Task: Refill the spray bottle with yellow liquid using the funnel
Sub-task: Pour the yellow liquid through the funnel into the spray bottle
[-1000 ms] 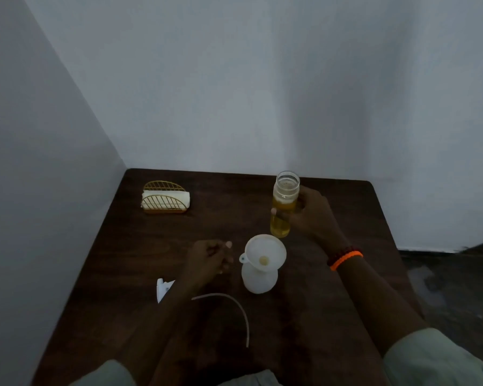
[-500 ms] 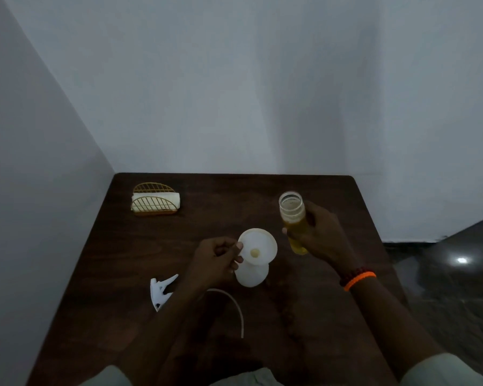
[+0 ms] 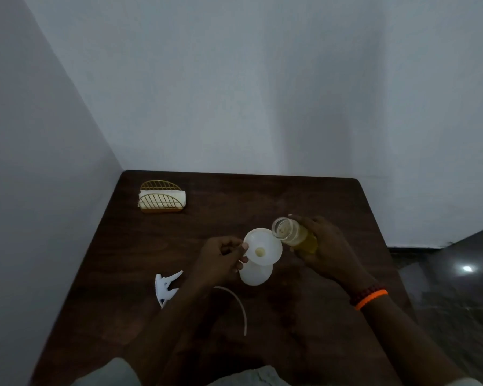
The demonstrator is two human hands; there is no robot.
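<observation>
Funnel [image 3: 263, 248] seated in spray bottle [image 3: 255, 274] on counter [image 3: 304, 316], left hand [image 3: 221, 260] fingers pinching its rim; right hand [image 3: 322, 246] grasps tilted jar [image 3: 293, 234]; pour apparently just beginning, recapping outstanding.

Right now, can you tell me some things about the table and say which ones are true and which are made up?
1. The funnel sits in the white bottle. True.
2. The right hand holds the jar of yellow liquid straight up. False: the jar is tilted, its mouth over the funnel's rim.
3. The left hand pinches the funnel's edge. True.
4. The spray head is screwed on the bottle. False: it lies on the table, left of the bottle.
5. The gold napkin holder is empty. False: it holds white napkins.
</observation>
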